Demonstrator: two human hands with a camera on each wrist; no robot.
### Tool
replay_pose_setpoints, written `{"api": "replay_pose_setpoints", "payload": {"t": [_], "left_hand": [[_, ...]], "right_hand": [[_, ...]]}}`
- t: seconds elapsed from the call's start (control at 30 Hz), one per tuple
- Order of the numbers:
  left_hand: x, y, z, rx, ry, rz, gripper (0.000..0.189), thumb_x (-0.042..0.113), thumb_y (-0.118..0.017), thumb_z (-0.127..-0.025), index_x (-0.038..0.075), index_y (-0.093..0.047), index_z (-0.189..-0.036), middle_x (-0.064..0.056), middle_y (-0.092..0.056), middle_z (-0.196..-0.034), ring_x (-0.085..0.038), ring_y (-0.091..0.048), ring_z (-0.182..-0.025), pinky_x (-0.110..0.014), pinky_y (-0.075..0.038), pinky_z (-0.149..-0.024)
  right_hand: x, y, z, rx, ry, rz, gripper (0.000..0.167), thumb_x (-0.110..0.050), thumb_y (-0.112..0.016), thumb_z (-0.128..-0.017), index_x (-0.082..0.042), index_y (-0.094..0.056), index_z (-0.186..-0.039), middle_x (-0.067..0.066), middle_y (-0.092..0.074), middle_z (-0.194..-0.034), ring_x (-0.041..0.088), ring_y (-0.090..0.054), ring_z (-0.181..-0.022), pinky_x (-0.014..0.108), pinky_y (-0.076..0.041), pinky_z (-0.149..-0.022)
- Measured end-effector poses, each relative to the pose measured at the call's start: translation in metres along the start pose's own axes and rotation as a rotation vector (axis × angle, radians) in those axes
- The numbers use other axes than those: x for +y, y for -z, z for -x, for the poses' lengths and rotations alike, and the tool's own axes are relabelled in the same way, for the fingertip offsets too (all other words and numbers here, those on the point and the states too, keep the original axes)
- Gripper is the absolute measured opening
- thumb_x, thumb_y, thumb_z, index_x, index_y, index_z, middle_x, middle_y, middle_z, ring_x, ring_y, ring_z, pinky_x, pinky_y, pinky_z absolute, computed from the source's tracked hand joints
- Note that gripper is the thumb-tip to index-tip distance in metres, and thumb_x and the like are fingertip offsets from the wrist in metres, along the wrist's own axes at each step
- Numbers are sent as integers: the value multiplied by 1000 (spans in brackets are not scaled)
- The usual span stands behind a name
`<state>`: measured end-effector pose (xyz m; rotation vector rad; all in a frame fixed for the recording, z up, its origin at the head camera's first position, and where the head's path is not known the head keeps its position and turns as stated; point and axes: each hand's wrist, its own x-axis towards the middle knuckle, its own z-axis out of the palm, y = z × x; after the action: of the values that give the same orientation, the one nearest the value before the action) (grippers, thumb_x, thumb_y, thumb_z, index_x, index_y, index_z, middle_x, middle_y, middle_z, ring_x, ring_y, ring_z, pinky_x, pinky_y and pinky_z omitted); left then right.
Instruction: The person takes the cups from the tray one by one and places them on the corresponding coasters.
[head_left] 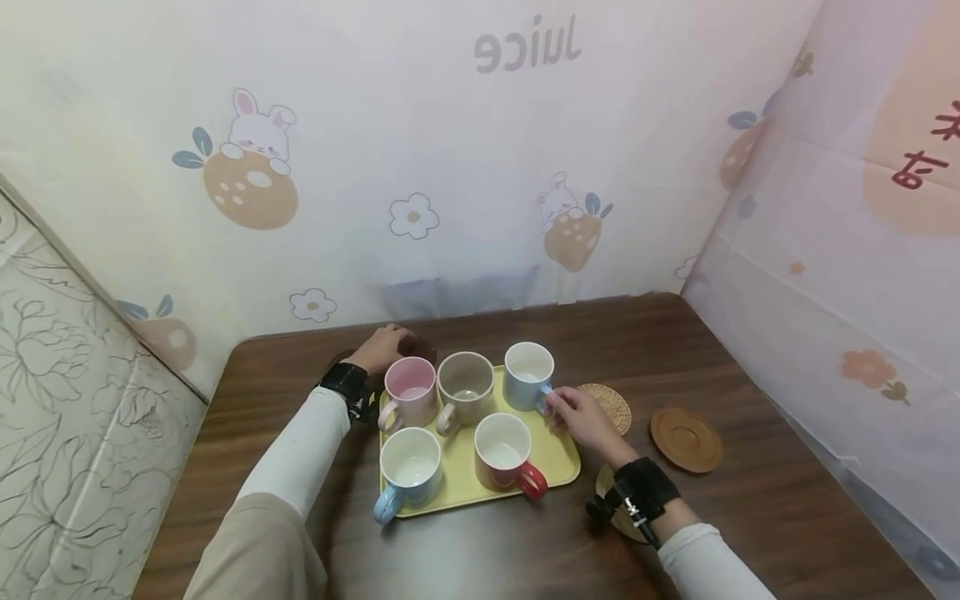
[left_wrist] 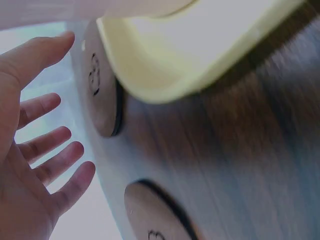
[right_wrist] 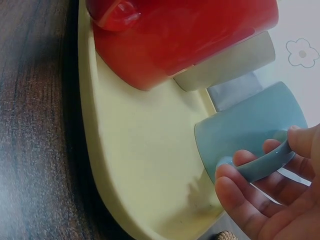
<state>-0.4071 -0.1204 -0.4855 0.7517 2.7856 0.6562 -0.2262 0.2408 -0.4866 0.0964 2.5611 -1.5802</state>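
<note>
My right hand [head_left: 588, 423] pinches the handle [right_wrist: 265, 167] of a light blue mug [head_left: 522, 390] at the back right of a yellow tray [head_left: 557, 462]. Fingers and thumb curl round that handle in the right wrist view. Beyond the tray's back left corner is my left hand [head_left: 381, 348], its fingers spread and holding nothing in the left wrist view. Near it lie a dark round coaster [head_left: 422, 350] and a pink mug [head_left: 411, 396]. Also on the tray stand a greyish-beige mug [head_left: 467, 400], a red mug [right_wrist: 185, 40] with a white inside, and a blue mug [head_left: 414, 475] at the front left.
To the tray's right lie a woven coaster [head_left: 611, 406], a brown wooden saucer [head_left: 686, 440] and another round mat [head_left: 628, 521] partly under the right wrist. A second dark coaster [left_wrist: 152, 212] shows in the left wrist view. Printed cloth walls [head_left: 360, 150] border the wooden table [head_left: 750, 500].
</note>
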Motion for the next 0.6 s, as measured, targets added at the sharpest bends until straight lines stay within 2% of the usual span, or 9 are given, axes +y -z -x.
{"api": "replay_pose_setpoints", "payload": {"t": [0.1,0.3,0.4,0.6], "left_hand": [[-2,7,5,26,10,-28,61,37,-71,-85,2,-57,-133,-21,-53,-134,-38,-46,-128,-54,-40,-106],[-5,20,24,92,86,-22,60,36,-68,-90,2,-52,-137,-23,-50,-138,-40,-44,-130,-56,-39,-106],[-2,25,31,113,112,2,60,36,-66,-92,1,-50,-139,-25,-48,-141,-42,-41,-133,-57,-37,-108],[9,31,37,168,127,31,58,36,-62,-94,1,-50,-139,-25,-48,-140,-43,-41,-132,-57,-37,-107]], "right_hand": [[-1,1,0,1,-1,3,32,-22,-50,-103,7,-61,-111,21,-65,-95,23,-65,-77,36,-57,-71],[1,2,-5,-10,5,-1,33,-22,-50,-103,9,-61,-110,22,-65,-96,24,-67,-77,35,-58,-71],[2,4,-6,-11,15,-13,33,-20,-49,-103,10,-60,-111,25,-65,-96,25,-67,-76,35,-58,-70],[3,9,-9,18,34,-16,33,-19,-48,-104,11,-60,-110,25,-65,-95,23,-67,-74,34,-58,-69]]}}
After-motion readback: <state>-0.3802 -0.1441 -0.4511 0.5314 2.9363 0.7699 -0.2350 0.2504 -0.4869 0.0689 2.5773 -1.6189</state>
